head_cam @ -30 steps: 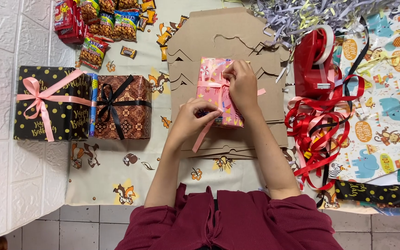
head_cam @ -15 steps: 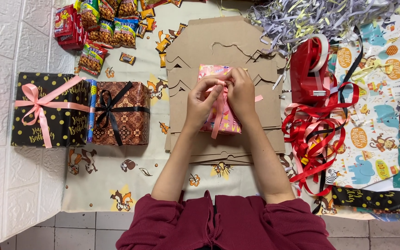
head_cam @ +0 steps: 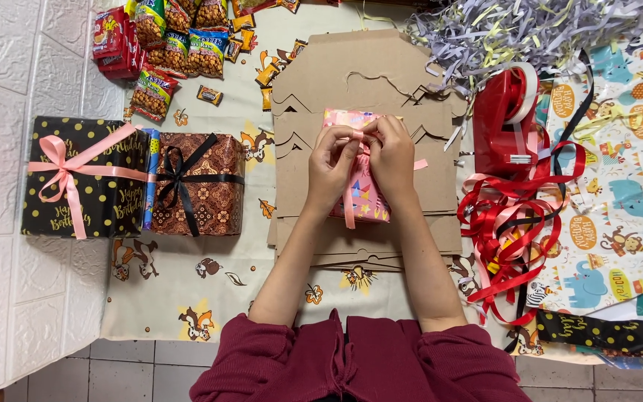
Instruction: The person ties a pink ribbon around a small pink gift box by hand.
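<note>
This looks like a home gift-wrapping table: a cream cloth printed with cartoon squirrels covers it, beside white embossed wall tiles. On it lie flat brown cardboard box blanks, a red tape dispenser, tangled red ribbon, colourful animal-print wrapping paper, shredded grey-and-yellow paper filler and two wrapped, ribboned boxes.

Pink patterned gift box on cardboard stack, center. Left of stack: brown batik box with black ribbon; further left, black gold-dotted box with pink bow. Above-left of stack: green and red snack packets, small brown candies.
</note>
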